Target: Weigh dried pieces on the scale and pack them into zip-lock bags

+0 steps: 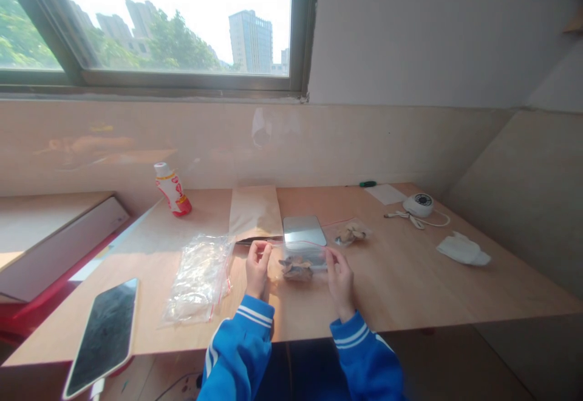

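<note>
Between my two hands hangs a clear zip bag (297,254) with a red seal line along its top. Brownish dried pieces (296,269), perhaps dried mushrooms, lie at its bottom. My left hand (258,265) pinches the bag's upper left corner, and my right hand (339,278) pinches the right corner. Just behind the bag sits a flat silvery scale-like device (303,229), partly covered by it. Right of that device lies another filled clear bag (353,233) with similar pieces. A brown paper bag (255,212) lies flat behind my left hand, its dark opening facing me.
Left of my hands are several flat clear zip bags (198,279). A tablet (104,328) with a cable overhangs the front left edge. A red-and-white bottle (173,189) stands at the back left. At right are a white dome camera (418,205), a crumpled tissue (463,249) and a green-handled screwdriver (367,184).
</note>
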`<state>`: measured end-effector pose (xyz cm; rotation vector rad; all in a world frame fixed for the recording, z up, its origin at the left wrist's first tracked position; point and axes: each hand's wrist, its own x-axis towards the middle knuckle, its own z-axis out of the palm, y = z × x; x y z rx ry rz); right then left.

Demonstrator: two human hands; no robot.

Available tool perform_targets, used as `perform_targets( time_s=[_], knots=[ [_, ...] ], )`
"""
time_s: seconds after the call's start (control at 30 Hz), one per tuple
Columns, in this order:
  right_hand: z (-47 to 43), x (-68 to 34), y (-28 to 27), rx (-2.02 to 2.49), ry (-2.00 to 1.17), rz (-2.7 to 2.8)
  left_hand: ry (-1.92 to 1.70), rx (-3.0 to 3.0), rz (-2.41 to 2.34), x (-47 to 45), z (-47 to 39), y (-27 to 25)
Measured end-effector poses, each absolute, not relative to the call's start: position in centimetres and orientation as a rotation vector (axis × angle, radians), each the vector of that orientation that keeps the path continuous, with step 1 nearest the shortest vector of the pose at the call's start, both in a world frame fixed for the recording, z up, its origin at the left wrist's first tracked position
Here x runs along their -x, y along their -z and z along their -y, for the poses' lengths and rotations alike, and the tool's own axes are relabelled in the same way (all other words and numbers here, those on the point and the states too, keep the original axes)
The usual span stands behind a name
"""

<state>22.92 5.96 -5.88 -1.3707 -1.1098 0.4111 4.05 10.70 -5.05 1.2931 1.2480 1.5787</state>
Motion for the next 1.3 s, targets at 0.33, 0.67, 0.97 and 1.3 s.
perform_targets(
  time_s=[0.33,0.67,0.97,1.3],
  knots=[
    [-6.2,-22.9,6.1,1.374,-0.315,1.117,-1.564,-1.301,-1.247,-4.2,-10.5,4.9],
    [-6.1,-22.8,6.0,1.375,-0.297,1.101,-1.572,-1.323,-1.273,-4.4,-10.0,4.1],
    [-6.1,-22.7,5.7,1.3,-0.578,1.032,-1.488,-1.182,-1.118,-4.8,-10.0,4.1],
    [-6.2,-22.5,5.5,1.265,-0.763,0.992,-1.436,-1.277,-1.122,-4.7,-10.0,4.0]
  ],
)
